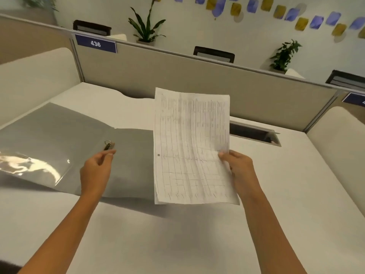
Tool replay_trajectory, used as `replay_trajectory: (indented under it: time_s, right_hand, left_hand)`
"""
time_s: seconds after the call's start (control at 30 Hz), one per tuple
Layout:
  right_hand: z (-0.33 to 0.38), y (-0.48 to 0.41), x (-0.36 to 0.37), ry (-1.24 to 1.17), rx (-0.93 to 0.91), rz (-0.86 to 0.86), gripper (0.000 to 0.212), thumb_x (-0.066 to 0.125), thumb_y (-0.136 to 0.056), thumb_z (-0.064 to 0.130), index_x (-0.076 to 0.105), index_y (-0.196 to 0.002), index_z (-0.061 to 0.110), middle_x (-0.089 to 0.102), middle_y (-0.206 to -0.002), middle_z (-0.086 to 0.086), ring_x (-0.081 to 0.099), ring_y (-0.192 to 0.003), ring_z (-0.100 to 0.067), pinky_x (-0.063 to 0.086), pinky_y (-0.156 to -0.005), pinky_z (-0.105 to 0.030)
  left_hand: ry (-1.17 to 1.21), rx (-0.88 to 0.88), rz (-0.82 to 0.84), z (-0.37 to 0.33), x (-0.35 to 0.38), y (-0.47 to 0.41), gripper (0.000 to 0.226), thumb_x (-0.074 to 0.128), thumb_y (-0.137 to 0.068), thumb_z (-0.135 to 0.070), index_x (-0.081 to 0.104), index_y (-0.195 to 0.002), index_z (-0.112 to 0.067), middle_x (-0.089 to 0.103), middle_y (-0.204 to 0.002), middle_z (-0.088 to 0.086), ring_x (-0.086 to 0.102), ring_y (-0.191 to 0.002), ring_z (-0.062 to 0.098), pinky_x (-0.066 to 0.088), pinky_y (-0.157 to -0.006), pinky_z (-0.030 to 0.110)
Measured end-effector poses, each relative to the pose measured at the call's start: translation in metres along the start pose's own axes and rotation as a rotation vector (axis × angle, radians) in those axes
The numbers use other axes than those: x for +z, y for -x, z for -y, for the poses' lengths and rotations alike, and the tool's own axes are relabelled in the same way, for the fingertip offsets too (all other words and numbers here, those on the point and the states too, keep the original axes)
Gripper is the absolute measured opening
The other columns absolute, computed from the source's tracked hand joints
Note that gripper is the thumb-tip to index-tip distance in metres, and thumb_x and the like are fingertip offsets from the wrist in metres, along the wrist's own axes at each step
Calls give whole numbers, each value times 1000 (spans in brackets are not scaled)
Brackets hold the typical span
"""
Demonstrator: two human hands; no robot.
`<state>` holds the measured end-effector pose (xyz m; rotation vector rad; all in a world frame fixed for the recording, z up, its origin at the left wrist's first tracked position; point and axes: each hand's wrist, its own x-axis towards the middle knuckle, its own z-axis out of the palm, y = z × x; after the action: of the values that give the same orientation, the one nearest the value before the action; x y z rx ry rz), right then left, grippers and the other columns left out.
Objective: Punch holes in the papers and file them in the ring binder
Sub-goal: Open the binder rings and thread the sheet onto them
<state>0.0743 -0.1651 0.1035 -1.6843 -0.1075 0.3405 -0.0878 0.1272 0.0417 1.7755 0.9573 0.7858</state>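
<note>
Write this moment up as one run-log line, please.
left hand: at binder ring, contact unclear | right hand: grips papers above desk | papers: punched hole visible, not filed | ring binder: open on desk

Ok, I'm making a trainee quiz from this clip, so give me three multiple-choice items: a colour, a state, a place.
1. What colour is the ring binder? A) blue B) grey C) red
2. How is the binder? A) shut B) standing upright C) lying open on the desk
3. Where is the printed sheet? A) held up in the right hand B) clipped in the binder C) flat on the desk
Answers: 1 B, its covers look grey; 2 C, both covers are spread and the ring mechanism shows; 3 A, the thumb pinches its right edge.
</note>
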Motion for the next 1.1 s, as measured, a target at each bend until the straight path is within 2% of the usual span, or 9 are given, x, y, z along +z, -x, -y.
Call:
replay_trajectory:
  time_s: [0.2, 0.3, 0.37, 0.47, 0.53, 0.6, 0.7, 0.97, 1.1]
  right_hand:
    - [-26, 5, 30, -196, 154, -9, 27, 63, -88, 13, 67, -114, 7, 75, -104, -3, 73, -90, -25, 58, -75, -38]
    - [-31, 7, 43, -232, 186, -39, 23, 62, -89, 13, 68, -112, 10, 76, -102, -3, 74, -85, -23, 57, -67, -34]
    - [-31, 8, 52, -257, 194, -37, 22, 61, -90, 13, 68, -111, 10, 75, -102, -4, 73, -86, -23, 57, -72, -37]
    - [-32, 9, 68, -309, 235, -41, 21, 60, -91, 14, 70, -109, 11, 75, -104, -5, 70, -96, -26, 54, -89, -44]
    - [-33, 8, 79, -352, 277, -58, 18, 61, -90, 16, 71, -105, 12, 75, -103, -5, 67, -102, -28, 50, -97, -47]
    - [-33, 8, 91, -378, 284, -71, 17, 61, -90, 16, 71, -103, 12, 75, -102, -5, 66, -103, -29, 49, -97, -47]
    - [-31, 10, 111, -361, 259, -81, 17, 60, -91, 18, 71, -104, 13, 76, -99, -4, 67, -99, -28, 50, -94, -47]
    - [-31, 10, 155, -310, 212, -97, 19, 58, -92, 17, 70, -108, 14, 76, -101, -2, 72, -86, -22, 53, -88, -45]
    - [-37, 15, 165, -334, 229, -123, 20, 58, -92, 18, 70, -108, 13, 76, -100, -3, 72, -88, -25, 54, -87, -46]
  left_hand:
    - [-92, -9, -18, 25, -8, -14, 31, 41, -98, -21, 63, -120, -18, 65, -97, 6, 53, -70, 12, 42, -66, 31]
    - [-101, 5, -29, 36, -14, -30, 34, 40, -99, -20, 51, -132, -15, 57, -127, 8, 56, -110, 24, 44, -93, 38]
    - [-170, 29, -8, 49, -18, -48, 41, 46, -98, -20, 44, -137, -10, 48, -139, 14, 47, -126, 33, 38, -102, 46]
    - [-424, 68, 92, 70, -25, -77, 53, 50, -96, -29, 37, -141, -6, 42, -145, 19, 35, -135, 38, 23, -111, 52]
    - [-717, 93, 187, 87, -28, -92, 67, 38, -96, -49, 26, -147, -7, 29, -154, 17, 17, -145, 35, 10, -114, 56]
    - [-876, 91, 307, 99, -30, -103, 79, 20, -92, -63, 15, -151, -10, 12, -160, 13, 3, -148, 32, 2, -114, 57]
    - [-926, 183, 452, 108, -27, -109, 79, 16, -92, -64, 9, -153, -13, 1, -161, 10, -4, -148, 28, -2, -116, 52]
    - [-777, 356, 478, 125, -23, -108, 53, 28, -102, -34, 24, -150, -11, 23, -158, 8, 13, -147, 27, 7, -120, 47]
    - [-653, 434, 526, 122, -23, -90, 58, 23, -100, -47, 35, -146, -14, 37, -152, 7, 26, -144, 28, 9, -119, 41]
